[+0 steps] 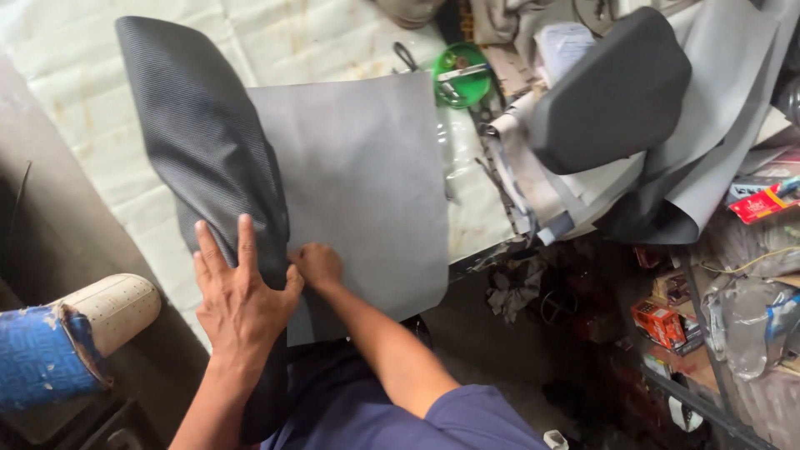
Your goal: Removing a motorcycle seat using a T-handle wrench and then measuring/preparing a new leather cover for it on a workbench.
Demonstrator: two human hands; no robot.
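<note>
Grey sheet of vinyl-like material [358, 183] lies flat on the pale worktable [150, 150], roughly rectangular, its near edge hanging just over the table's near side toward the person's lap. Over its left margin sits a black ribbed cover [196, 125], long and narrow; long axis runs from far-left down to near-centre, widest in the middle, its near end dropping past the table edge between the person's knees.

Left hand [242, 292]: fingers spread apart, palm pressed flat on the near part of the black ribbed cover, fingertips pointing to the far side. Nothing gripped; it bears down only.

Right hand [317, 265]: just right of the left hand, touching it at the thumb side. Fingers curled together at the seam where the cover's right edge meets the grey sheet. Appears to pinch at that edge; whether it holds cover, sheet or both cannot be told.

Key relation: both hands sit at the near end of the cover, so nearly all its length extends away from them, up and to the left. The grey sheet spreads to the right of the right hand.

Also noted: dark padded seat cushion [612, 87] far right on heaped grey fabric; green round object [461, 75] beyond the sheet; blue and cream roll [71, 342] near left.
</note>
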